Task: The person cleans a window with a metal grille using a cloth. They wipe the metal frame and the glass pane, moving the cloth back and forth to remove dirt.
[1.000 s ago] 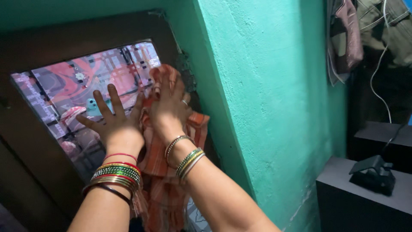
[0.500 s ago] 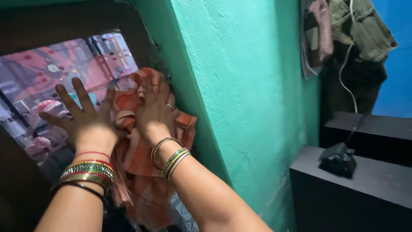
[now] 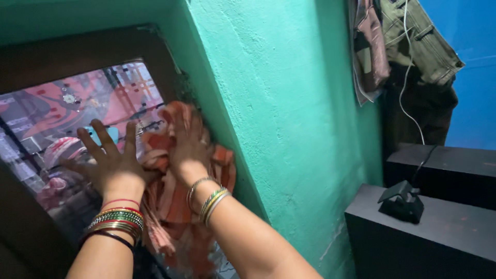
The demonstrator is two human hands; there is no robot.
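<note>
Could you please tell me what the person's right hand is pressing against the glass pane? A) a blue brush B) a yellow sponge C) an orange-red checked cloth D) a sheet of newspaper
C: the right hand presses a bunched orange-red checked cloth against the glass pane beside the turquoise wall, while the left hand lies flat and bare on the glass with fingers spread.

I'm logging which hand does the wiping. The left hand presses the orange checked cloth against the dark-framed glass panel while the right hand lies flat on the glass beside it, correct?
Not quite: the hands are swapped. In the head view the right hand presses the orange checked cloth against the dark-framed glass panel, while the left hand lies flat on the glass beside it.
</note>
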